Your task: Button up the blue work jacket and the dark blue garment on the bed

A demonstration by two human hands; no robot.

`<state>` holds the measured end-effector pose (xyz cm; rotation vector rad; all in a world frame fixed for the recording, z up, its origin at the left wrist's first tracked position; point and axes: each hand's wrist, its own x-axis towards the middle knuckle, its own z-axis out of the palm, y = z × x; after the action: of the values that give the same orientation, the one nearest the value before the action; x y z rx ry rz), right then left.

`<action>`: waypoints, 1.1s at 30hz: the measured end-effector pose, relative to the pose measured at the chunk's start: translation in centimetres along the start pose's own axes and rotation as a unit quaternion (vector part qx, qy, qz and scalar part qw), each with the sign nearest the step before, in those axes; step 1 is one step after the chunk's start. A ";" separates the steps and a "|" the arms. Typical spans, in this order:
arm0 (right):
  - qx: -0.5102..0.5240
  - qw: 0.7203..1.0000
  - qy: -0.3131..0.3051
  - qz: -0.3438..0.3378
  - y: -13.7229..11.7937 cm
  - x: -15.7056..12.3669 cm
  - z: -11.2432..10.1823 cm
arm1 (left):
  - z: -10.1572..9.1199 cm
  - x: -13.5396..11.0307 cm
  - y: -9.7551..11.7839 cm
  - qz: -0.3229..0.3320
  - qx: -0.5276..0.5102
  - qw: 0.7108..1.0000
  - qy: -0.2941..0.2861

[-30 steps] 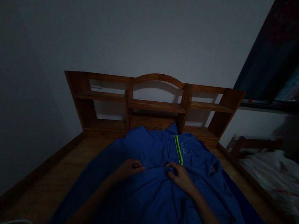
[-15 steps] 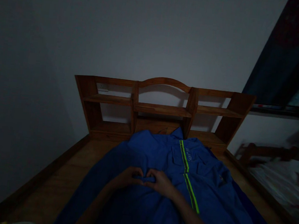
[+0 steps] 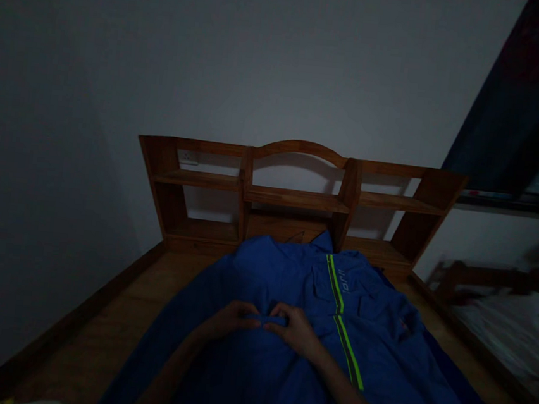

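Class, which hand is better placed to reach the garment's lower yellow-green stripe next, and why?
Probably the right hand: it is nearer the lower stripe, while the left hand lies farther away. Both seem to pinch the blue garment.

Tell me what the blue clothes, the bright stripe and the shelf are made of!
The blue clothes look like dull cloth, since they wrinkle softly. The bright stripe might be reflective tape or fabric: it's a yellow-green band with a darker middle. The shelf seems to be wood, perhaps varnished: brown, with faint streaks.
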<state>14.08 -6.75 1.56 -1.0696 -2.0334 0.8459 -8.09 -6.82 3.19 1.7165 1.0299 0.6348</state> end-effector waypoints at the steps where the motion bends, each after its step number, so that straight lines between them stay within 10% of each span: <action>1: 0.001 1.000 -0.001 -0.002 0.1 0.0 0.0 | 0.0 -0.1 0.1 -0.001 0.004 1.000 0.004; 17: 0.011 0.999 -0.027 -0.040 -1.4 -0.6 -0.4 | 1.5 0.8 -0.4 0.084 0.122 0.986 0.080; 33: -0.012 0.999 -0.023 -0.030 -0.8 -0.6 -0.4 | 1.2 0.5 0.0 0.033 0.076 0.996 0.042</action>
<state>14.30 -7.55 2.23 -1.0054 -2.1084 0.8247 -6.91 -6.95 2.74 1.8768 1.1074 0.6904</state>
